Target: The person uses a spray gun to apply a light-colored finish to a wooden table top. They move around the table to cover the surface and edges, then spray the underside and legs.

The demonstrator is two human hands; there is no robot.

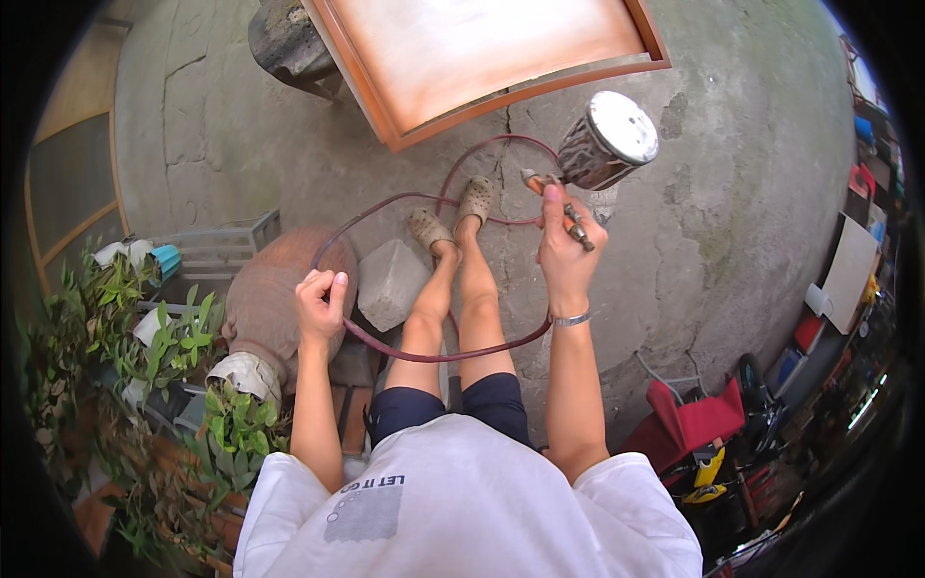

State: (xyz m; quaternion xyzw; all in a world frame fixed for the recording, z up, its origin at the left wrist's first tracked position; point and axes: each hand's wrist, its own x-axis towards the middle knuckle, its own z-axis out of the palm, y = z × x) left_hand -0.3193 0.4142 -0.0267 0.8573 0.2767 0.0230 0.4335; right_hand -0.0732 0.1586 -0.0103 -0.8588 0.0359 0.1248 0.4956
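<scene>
In my right hand is a spray gun with orange parts, my fingers closed round its grip. Its round paint cup, with a white-topped lid and drip-streaked sides, sticks out ahead and to the right of that hand. My left hand is closed round a dark red hose, thumb up. The hose sags across my legs toward my right wrist and loops over the ground beyond my feet. Ahead lies a wooden-framed panel, whitish in the middle and orange-brown at its edges; the gun is just short of its near right corner.
By my left leg stand a pale stone block and a big brown jar. Leafy plants and a grey crate fill the left side. A red folding seat and assorted clutter line the right. The concrete floor is cracked.
</scene>
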